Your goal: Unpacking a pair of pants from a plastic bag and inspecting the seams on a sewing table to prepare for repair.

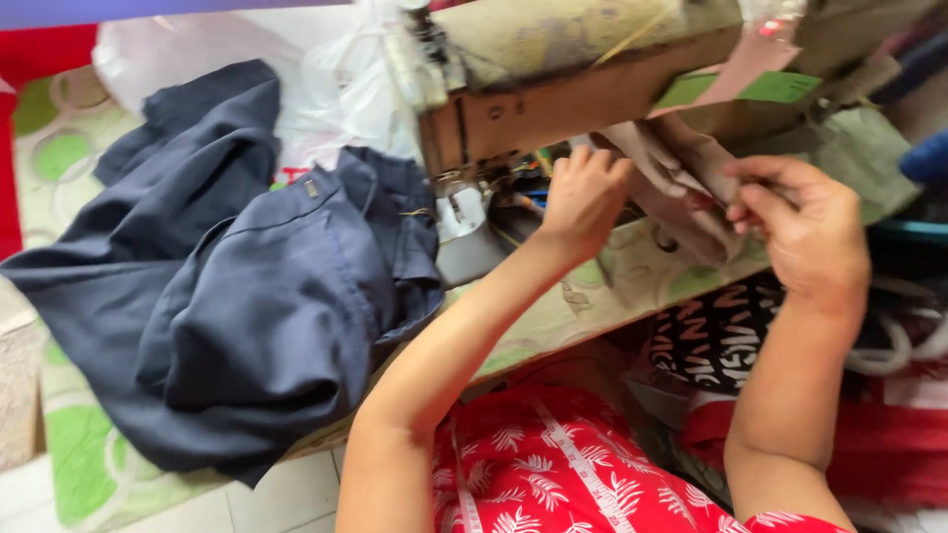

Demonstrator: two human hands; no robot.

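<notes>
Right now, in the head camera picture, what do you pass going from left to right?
Dark blue garment → sewing machine's presser foot → left hand → beige cloth piece → right hand.

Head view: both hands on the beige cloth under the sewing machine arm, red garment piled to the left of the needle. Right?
Not quite. In the head view the garment piled left of the needle is dark navy blue, not red. The rest holds: the left hand and right hand are on the beige cloth under the sewing machine arm.
</notes>
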